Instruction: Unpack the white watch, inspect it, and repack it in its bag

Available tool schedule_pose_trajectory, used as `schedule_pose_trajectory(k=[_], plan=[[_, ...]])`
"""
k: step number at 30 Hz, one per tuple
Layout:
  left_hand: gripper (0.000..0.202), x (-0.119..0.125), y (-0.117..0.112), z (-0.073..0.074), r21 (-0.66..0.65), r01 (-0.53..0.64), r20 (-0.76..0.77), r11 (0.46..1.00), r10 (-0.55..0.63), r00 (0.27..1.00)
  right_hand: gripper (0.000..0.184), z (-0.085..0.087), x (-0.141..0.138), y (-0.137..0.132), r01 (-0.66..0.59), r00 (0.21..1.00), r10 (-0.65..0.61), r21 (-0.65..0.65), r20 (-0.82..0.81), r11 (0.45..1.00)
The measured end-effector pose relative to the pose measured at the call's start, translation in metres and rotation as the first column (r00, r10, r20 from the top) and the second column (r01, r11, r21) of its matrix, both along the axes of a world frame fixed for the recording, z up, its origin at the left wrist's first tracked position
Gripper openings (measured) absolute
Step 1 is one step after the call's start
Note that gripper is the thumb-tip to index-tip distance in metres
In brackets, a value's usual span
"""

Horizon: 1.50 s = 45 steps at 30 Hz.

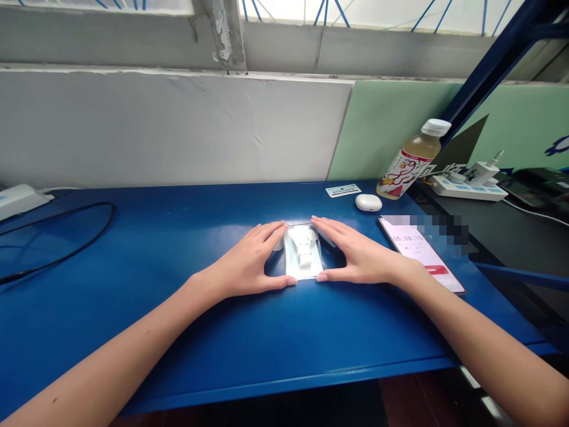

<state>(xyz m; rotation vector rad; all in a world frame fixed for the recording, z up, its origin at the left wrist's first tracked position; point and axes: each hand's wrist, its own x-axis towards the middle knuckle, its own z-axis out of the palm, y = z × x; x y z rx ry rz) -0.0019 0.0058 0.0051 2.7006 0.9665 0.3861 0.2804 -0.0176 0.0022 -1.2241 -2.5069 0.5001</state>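
Observation:
A small clear plastic packet (303, 254) with white parts inside lies flat on the blue table (178, 320), in the middle. My left hand (249, 264) rests on the table at the packet's left edge, fingers stretched out, thumb touching its near corner. On the packet's right edge sits my right hand (355, 256) in the same way, fingers straight and thumb at the near corner. Both hands frame the packet without lifting it.
A phone (420, 252) showing a timer lies right of my right hand. Behind it are a white earbud case (368, 202), a small card (342, 190), a drink bottle (411, 159) and a power strip (469, 187). A black cable (66, 237) loops at left.

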Motion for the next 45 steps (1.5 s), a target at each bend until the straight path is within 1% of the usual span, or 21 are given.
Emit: schedule_pose_trajectory(k=[4, 7, 10, 15, 19, 24, 27, 30, 32, 35, 38, 40, 43, 44, 45], plan=[[0.094, 0.001, 0.0, 0.001, -0.001, 0.003, -0.026, 1.0, -0.003, 1.0, 0.104, 0.001, 0.0, 0.001, -0.01, 1.0, 0.01, -0.007, 0.012, 1.0], [0.093, 0.0, 0.0, 0.001, -0.009, 0.002, -0.019, 1.0, -0.002, 1.0, 0.102, 0.001, 0.002, 0.002, -0.012, 0.999, 0.012, -0.014, 0.034, 1.0], [0.093, 0.001, 0.0, 0.001, -0.023, 0.002, -0.013, 1.0, -0.002, 1.0, 0.1, 0.001, 0.003, 0.003, -0.014, 1.0, 0.015, -0.023, 0.024, 1.0], [0.093, 0.002, 0.0, 0.001, -0.053, -0.009, -0.001, 0.999, 0.009, 1.0, 0.102, 0.0, 0.002, 0.001, -0.015, 1.0, 0.015, -0.023, 0.004, 1.0], [0.093, 0.002, -0.001, 0.0, -0.072, -0.017, -0.002, 0.997, 0.017, 1.0, 0.1, 0.0, -0.001, 0.0, -0.039, 0.999, 0.039, -0.008, 0.009, 0.999], [0.096, 0.002, -0.001, -0.001, -0.09, -0.046, -0.013, 0.995, 0.045, 0.999, 0.096, 0.003, 0.001, 0.0, -0.025, 1.0, 0.026, -0.031, 0.011, 0.999], [0.094, 0.003, -0.001, 0.0, -0.108, -0.064, -0.015, 0.992, 0.063, 0.998, 0.084, 0.005, 0.003, 0.0, 0.001, 1.0, -0.001, -0.008, -0.007, 1.0], [0.09, 0.003, -0.001, 0.003, -0.124, -0.077, -0.012, 0.989, 0.077, 0.997, 0.069, 0.005, 0.003, 0.001, 0.06, 0.998, -0.058, 0.047, -0.032, 0.997], [0.085, 0.003, 0.0, 0.004, -0.115, -0.089, -0.001, 0.989, 0.089, 0.996, 0.062, 0.005, 0.002, 0.002, 0.103, 0.994, -0.1, 0.067, -0.049, 0.992], [0.073, 0.002, 0.001, 0.0, -0.096, -0.139, 0.016, 0.986, 0.141, 0.99, 0.05, 0.006, 0.001, 0.003, 0.143, 0.989, -0.139, 0.084, -0.058, 0.986], [0.071, 0.002, 0.003, -0.007, -0.104, -0.205, 0.04, 0.973, 0.211, 0.977, 0.032, 0.008, 0.001, 0.002, 0.127, 0.991, -0.123, 0.08, -0.06, 0.989], [0.065, 0.001, 0.005, -0.009, -0.087, -0.234, 0.074, 0.968, 0.241, 0.968, 0.021, 0.01, 0.0, 0.001, 0.115, 0.992, -0.111, 0.071, -0.059, 0.991], [0.061, -0.001, 0.008, -0.008, -0.065, -0.193, 0.074, 0.979, 0.197, 0.978, 0.013, 0.011, -0.002, -0.001, 0.113, 0.993, -0.111, 0.097, -0.027, 0.989], [0.062, -0.001, 0.008, -0.007, -0.061, -0.168, 0.067, 0.984, 0.172, 0.983, 0.013, 0.011, -0.002, -0.001, 0.116, 0.993, -0.114, 0.123, -0.02, 0.986], [0.065, -0.002, 0.009, -0.006, -0.06, -0.148, 0.061, 0.987, 0.151, 0.987, 0.018, 0.011, -0.002, -0.002, 0.117, 0.993, -0.116, 0.151, -0.02, 0.981]])
